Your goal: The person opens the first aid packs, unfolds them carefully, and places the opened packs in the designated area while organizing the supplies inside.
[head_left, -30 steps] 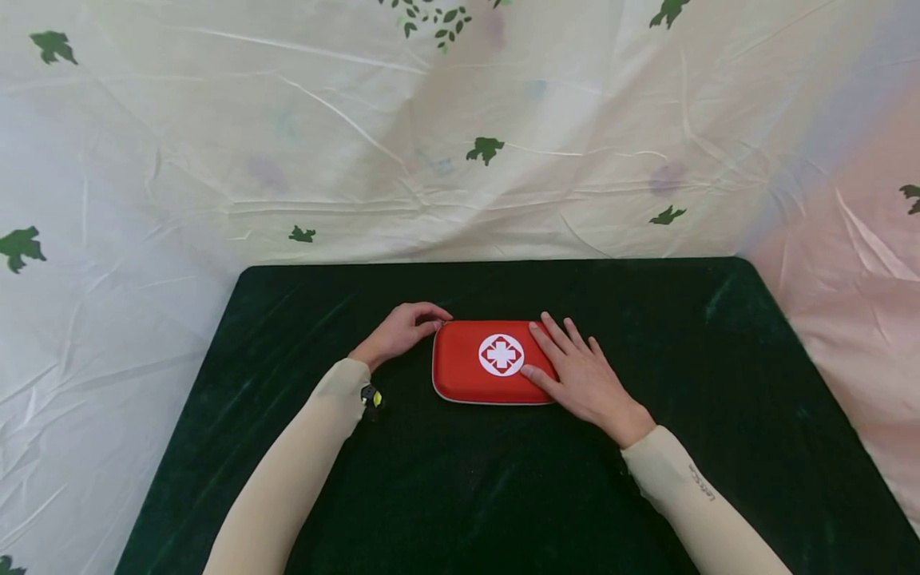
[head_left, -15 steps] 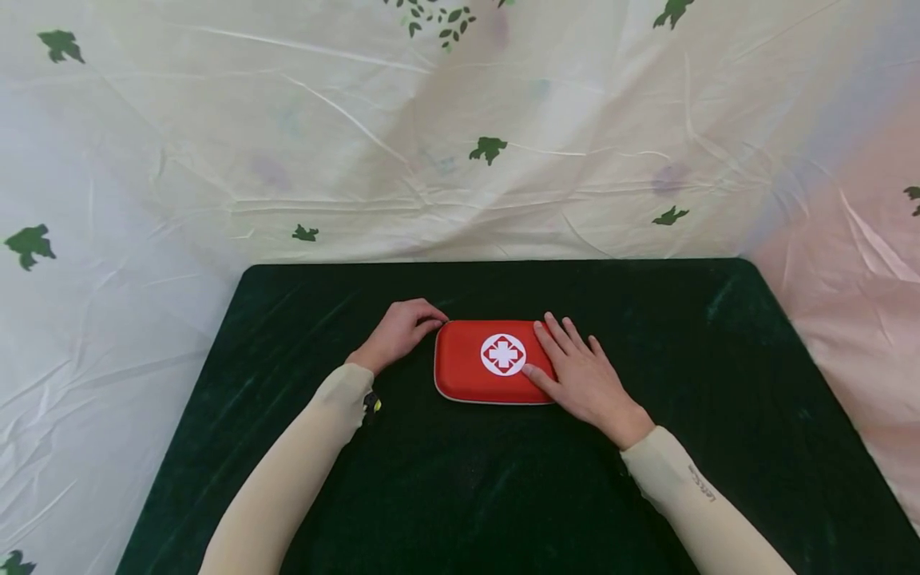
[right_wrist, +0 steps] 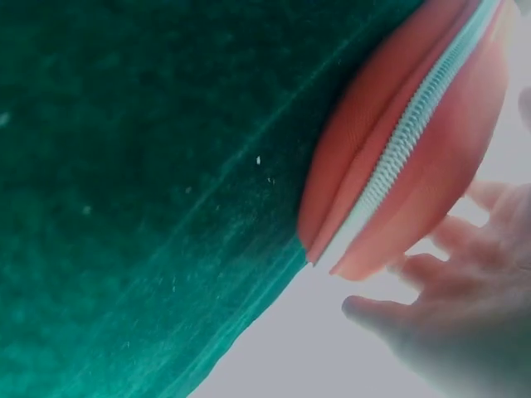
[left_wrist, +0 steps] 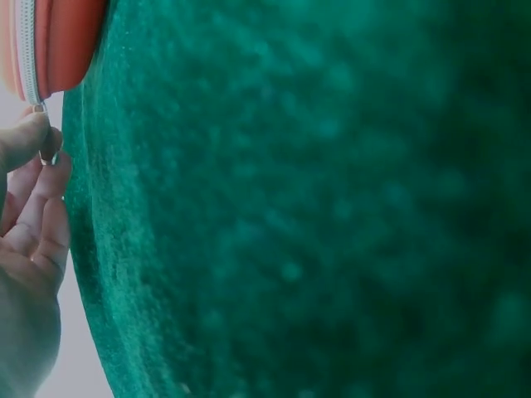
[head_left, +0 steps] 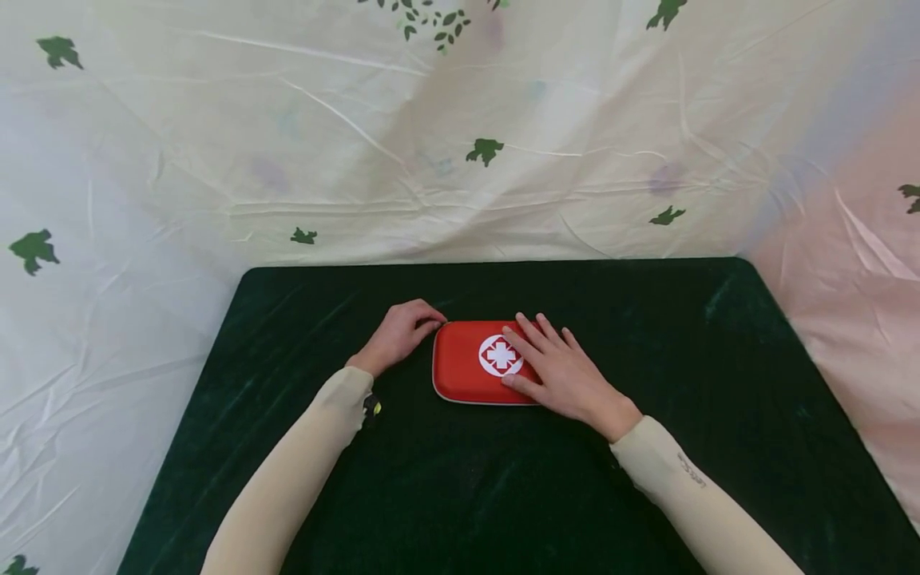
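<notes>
A red first-aid case [head_left: 460,363] with a white cross emblem lies flat on the dark green tabletop. At its far left corner my left hand [head_left: 398,335] pinches a small metal zipper pull [left_wrist: 49,156] between thumb and fingers. In the left wrist view that pull hangs from the end of the pale zipper [left_wrist: 27,50]. My right hand [head_left: 564,374] rests with spread, straight fingers on the right part of the lid, covering some of the emblem. Along the side seen from the right wrist, the zipper teeth [right_wrist: 406,124] look closed.
Green velvet-like cloth [head_left: 460,495] covers the table, whose far corners are rounded. Behind and at both sides hangs a pale curtain [head_left: 345,168] printed with green leaves. A dark device with a yellow-green spot [head_left: 372,406] sits at the left wrist.
My right hand has slid left over the lid, onto the emblem. The left hand stays at the far left corner, its fingers closer together than a second ago. The case has hardly moved.
</notes>
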Action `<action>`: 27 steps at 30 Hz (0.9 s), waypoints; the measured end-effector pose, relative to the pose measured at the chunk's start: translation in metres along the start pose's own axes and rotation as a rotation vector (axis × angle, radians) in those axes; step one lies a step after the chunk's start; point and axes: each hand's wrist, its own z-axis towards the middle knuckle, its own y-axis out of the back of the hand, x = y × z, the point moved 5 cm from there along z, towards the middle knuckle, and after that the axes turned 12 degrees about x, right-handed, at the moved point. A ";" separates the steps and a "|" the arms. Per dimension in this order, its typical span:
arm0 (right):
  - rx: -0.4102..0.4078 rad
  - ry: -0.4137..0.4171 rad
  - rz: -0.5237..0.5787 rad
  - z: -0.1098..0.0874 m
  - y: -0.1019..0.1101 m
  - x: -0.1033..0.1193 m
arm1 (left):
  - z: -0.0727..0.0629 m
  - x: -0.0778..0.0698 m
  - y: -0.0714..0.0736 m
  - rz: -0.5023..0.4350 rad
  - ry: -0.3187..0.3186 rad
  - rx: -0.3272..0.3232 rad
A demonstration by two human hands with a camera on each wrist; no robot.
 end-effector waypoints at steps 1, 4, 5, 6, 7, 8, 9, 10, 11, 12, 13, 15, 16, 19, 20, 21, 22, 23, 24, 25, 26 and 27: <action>0.010 -0.001 -0.011 0.001 -0.001 0.001 | 0.000 0.001 -0.001 -0.008 0.007 0.004; 0.028 -0.016 -0.027 0.003 -0.004 0.001 | -0.001 0.003 -0.001 -0.012 0.025 0.016; 0.030 -0.019 -0.027 0.003 -0.005 0.001 | -0.001 0.003 -0.001 -0.006 0.029 0.017; 0.030 -0.019 -0.029 0.004 -0.005 0.001 | -0.002 0.003 0.000 0.012 0.033 0.017; 0.028 -0.020 -0.025 0.004 -0.005 0.001 | -0.002 0.003 0.000 0.035 0.034 0.016; 0.028 -0.020 -0.025 0.004 -0.005 0.001 | -0.002 0.002 0.001 0.064 0.034 0.015; 0.027 -0.020 -0.025 0.005 -0.005 0.001 | -0.002 0.002 0.001 0.096 0.034 0.015; 0.027 -0.018 -0.029 0.005 -0.006 0.001 | -0.002 0.002 0.002 0.130 0.032 0.014; 0.027 -0.018 -0.032 0.005 -0.006 0.001 | -0.002 0.001 0.003 0.162 0.029 0.013; 0.028 -0.019 -0.035 0.006 -0.006 0.001 | -0.002 0.001 0.003 0.194 0.028 0.014; 0.029 -0.022 -0.033 0.006 -0.006 0.000 | -0.001 0.000 0.003 0.218 0.027 0.014; 0.029 -0.022 -0.032 0.005 -0.007 -0.001 | -0.001 -0.002 0.004 0.251 0.023 0.016; 0.030 -0.021 -0.030 0.005 -0.007 -0.001 | -0.002 -0.002 0.004 0.267 0.023 0.017; 0.033 -0.019 -0.021 0.006 -0.007 -0.001 | -0.004 -0.004 0.005 0.314 0.012 0.021; 0.035 -0.019 -0.020 0.006 -0.007 -0.001 | -0.005 -0.005 0.005 0.329 0.005 0.023; 0.036 -0.020 -0.020 0.006 -0.007 -0.001 | -0.006 -0.005 0.005 0.343 -0.001 0.025; 0.037 -0.020 -0.021 0.006 -0.007 -0.001 | -0.007 -0.005 0.006 0.352 -0.008 0.028; 0.038 -0.021 -0.022 0.006 -0.007 -0.001 | -0.008 -0.005 0.006 0.353 -0.016 0.030; 0.038 -0.023 -0.023 0.006 -0.007 -0.001 | -0.009 -0.005 0.006 0.349 -0.021 0.034; 0.039 -0.024 -0.024 0.006 -0.007 -0.001 | -0.010 -0.005 0.006 0.344 -0.027 0.038; 0.039 -0.024 -0.024 0.006 -0.007 -0.001 | -0.011 -0.004 0.006 0.333 -0.033 0.041; 0.038 -0.021 -0.026 0.006 -0.007 -0.001 | -0.012 -0.003 0.006 0.320 -0.039 0.045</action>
